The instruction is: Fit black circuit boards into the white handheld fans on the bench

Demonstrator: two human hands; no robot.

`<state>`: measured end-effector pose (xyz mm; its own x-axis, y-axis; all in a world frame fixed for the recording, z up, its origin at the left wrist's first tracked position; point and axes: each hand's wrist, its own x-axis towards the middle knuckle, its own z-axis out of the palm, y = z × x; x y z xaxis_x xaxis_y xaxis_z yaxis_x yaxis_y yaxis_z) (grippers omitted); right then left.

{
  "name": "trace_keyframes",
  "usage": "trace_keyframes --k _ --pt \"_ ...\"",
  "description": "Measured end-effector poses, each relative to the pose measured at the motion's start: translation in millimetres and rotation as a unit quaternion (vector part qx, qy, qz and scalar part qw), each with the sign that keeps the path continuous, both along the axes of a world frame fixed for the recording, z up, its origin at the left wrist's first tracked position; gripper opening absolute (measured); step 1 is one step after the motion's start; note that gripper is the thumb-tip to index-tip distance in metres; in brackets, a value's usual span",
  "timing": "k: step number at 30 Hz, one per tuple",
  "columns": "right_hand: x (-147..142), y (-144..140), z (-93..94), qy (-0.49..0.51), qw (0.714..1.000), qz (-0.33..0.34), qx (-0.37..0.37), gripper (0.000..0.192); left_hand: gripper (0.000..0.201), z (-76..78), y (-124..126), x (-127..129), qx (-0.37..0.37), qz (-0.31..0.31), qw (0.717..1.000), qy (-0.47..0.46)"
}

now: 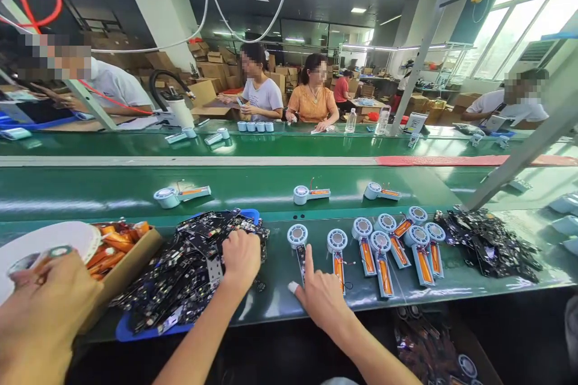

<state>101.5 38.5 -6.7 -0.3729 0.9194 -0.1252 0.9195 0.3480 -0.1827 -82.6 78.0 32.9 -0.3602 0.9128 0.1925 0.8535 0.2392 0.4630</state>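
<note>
My left hand (pixel 242 255) is over a heap of black circuit boards (pixel 194 258) in a blue tray (pixel 124 329). Its fingers are curled together, and whatever they hold is hidden. My right hand (pixel 323 292) has its index finger stretched and its thumb apart, with a white cover on the thumb tip. That index finger lies against the handle of a light-blue handheld fan (pixel 297 236), where a dark board shows. Right of it, another handheld fan (pixel 337 242) lies with an orange battery in its handle and loose wires.
Several more fans (pixel 380 243) lie to the right, beside a second circuit board pile (pixel 490 243). At left, another person's hand (pixel 54 295) is near a white round lid (pixel 67 234) and a cardboard box (pixel 144 249) of orange batteries. Fans sit on the green belt (pixel 253 183); a metal post (pixel 519 144) slants at right.
</note>
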Motion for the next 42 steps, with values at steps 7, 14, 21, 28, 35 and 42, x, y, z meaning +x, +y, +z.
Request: trace_keyframes --k 7,14,21,28,35,42 --pt "87.0 -13.7 -2.1 0.181 0.982 -0.022 0.052 0.037 0.023 14.2 6.8 -43.6 0.073 0.004 0.997 0.017" --pt "115.8 6.2 5.2 0.209 0.974 -0.052 0.078 0.034 0.033 23.3 -15.6 -9.4 0.262 0.046 0.919 -0.290" --pt "97.3 13.1 10.4 0.181 0.980 0.012 0.078 0.033 0.039 -53.9 -47.7 116.8 -0.028 -0.132 0.818 -0.560" --pt "84.7 -7.0 0.2 0.125 0.986 -0.042 0.100 0.008 0.038 -77.3 -54.3 103.6 -0.022 -0.086 0.829 -0.553" --pt "78.5 8.7 1.1 0.297 0.948 -0.111 0.001 0.019 0.048 -79.0 -63.9 95.0 -0.043 -0.072 0.814 -0.574" --pt "87.8 6.6 -11.4 0.562 0.781 -0.144 -0.230 0.036 0.031 -74.8 -71.0 99.9 -0.009 -0.114 0.860 -0.497"
